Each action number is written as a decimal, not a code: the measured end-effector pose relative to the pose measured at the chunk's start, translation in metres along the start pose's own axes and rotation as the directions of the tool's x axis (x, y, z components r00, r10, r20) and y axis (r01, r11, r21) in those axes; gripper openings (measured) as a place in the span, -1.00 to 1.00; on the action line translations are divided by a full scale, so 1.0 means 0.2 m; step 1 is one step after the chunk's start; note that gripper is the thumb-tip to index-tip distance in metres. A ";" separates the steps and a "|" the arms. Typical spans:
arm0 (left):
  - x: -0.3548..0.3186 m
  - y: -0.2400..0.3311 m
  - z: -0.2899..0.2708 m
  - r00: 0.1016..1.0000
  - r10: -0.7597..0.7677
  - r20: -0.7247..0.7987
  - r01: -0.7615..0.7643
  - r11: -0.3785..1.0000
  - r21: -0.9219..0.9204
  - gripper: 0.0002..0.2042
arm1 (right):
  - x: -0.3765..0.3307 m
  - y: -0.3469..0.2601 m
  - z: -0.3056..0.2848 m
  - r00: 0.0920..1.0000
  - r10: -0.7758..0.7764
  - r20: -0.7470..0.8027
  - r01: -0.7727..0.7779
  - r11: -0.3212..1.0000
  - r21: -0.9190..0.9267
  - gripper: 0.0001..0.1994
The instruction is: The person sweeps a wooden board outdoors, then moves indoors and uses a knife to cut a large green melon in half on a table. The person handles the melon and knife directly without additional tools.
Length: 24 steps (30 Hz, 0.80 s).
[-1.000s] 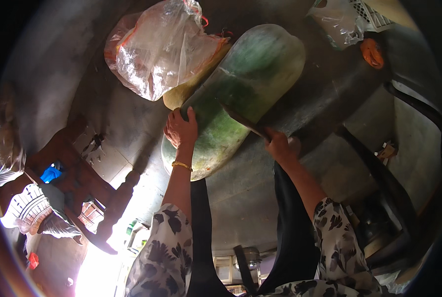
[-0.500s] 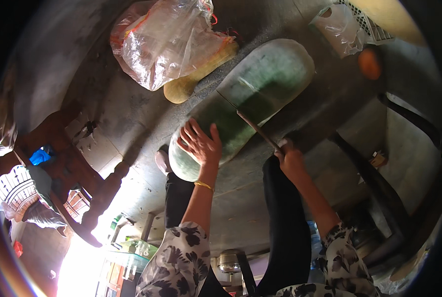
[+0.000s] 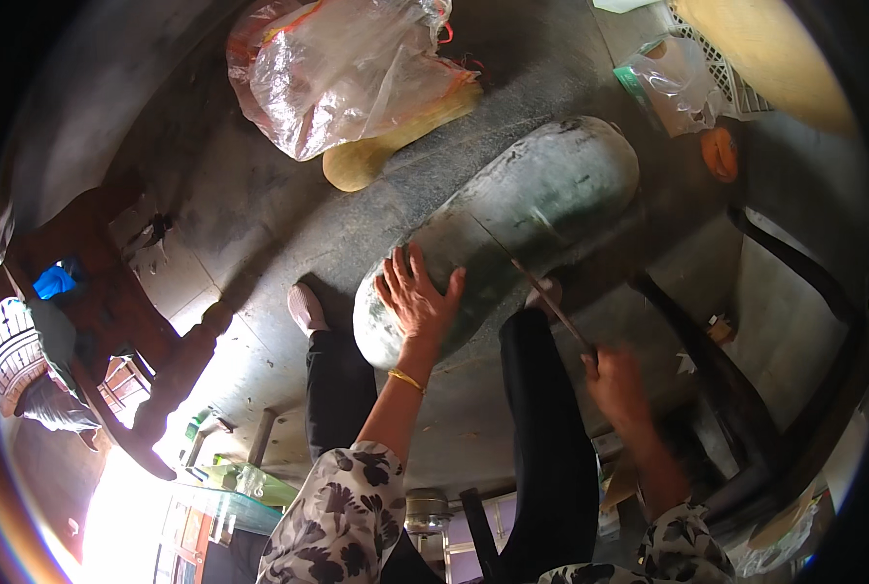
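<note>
A large, long winter melon [image 3: 571, 180], green with a whitish bloom, lies slantwise on the floor before my feet. On its near left end my left hand [image 3: 420, 304] rests flat, fingers spread, a yellow bracelet at the wrist. My right hand [image 3: 617, 384], smeared by motion, is closed round the handle of a long knife [image 3: 554, 304], seen nearly edge-on. The knife's far part meets the melon about midway, where a thin dark line crosses the skin. How deep the blade sits cannot be seen.
Beyond the melon, a clear plastic bag [image 3: 347, 78] lies against a yellowish gourd [image 3: 357, 167]. At far right are a plastic bag [image 3: 683, 88], an orange object [image 3: 719, 154] and a white crate [image 3: 722, 73]. Dark wooden legs [image 3: 697, 360] stand right; a wooden chair [image 3: 94, 263] is left.
My right hand has drawn back toward me and to the right with the knife. My left hand stays on the melon. The whole view has shifted somewhat.
</note>
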<state>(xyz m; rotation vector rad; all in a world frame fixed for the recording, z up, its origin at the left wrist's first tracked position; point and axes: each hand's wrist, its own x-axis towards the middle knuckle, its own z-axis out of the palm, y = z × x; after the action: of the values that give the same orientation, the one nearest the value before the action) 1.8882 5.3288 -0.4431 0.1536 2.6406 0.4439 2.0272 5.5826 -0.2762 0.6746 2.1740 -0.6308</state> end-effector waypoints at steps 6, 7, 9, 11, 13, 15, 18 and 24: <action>-0.09 0.07 -0.01 0.999 0.000 -0.049 0.002 0.999 0.042 -0.14 | -0.23 -0.02 -0.11 0.995 -0.029 -0.092 0.030 1.000 0.008 -0.85; -0.11 0.09 -0.01 0.998 0.004 -0.062 -0.001 0.999 0.041 -0.17 | -0.29 -0.03 -0.17 0.997 0.038 -0.070 -0.037 0.999 0.013 -0.85; -0.11 0.10 -0.01 0.999 -0.013 -0.034 0.014 0.999 0.029 -0.16 | -0.26 -0.05 -0.21 0.995 -0.007 -0.103 0.006 1.000 -0.006 -0.81; -0.11 0.10 -0.01 0.999 -0.016 -0.037 0.017 0.999 0.043 -0.15 | -0.15 -0.07 -0.21 0.998 0.001 -0.069 0.001 0.999 0.037 -0.80; -0.11 0.10 -0.02 0.999 -0.013 -0.038 0.015 0.999 0.040 -0.14 | 0.01 -0.13 -0.12 0.989 0.044 -0.141 -0.013 0.977 0.215 -0.81; -0.12 0.10 -0.02 1.000 -0.014 -0.022 0.015 0.999 0.039 -0.13 | 0.14 -0.18 -0.07 0.994 0.058 -0.097 -0.022 0.941 0.338 -0.81; -0.12 0.09 -0.02 1.000 -0.012 -0.013 0.012 0.999 0.036 -0.12 | 0.30 -0.24 0.00 0.987 -0.033 -0.157 0.082 0.946 0.315 -0.75; -0.12 0.09 -0.01 1.000 -0.016 -0.006 0.016 0.999 0.031 -0.11 | 0.42 -0.29 0.05 0.987 -0.100 -0.125 0.131 0.955 0.268 -0.81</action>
<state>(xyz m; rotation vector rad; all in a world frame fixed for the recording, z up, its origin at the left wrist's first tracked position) 1.9103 5.3403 -0.4260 0.1407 2.6539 0.3989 1.9477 5.5563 -0.3335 0.7449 2.2622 -0.9927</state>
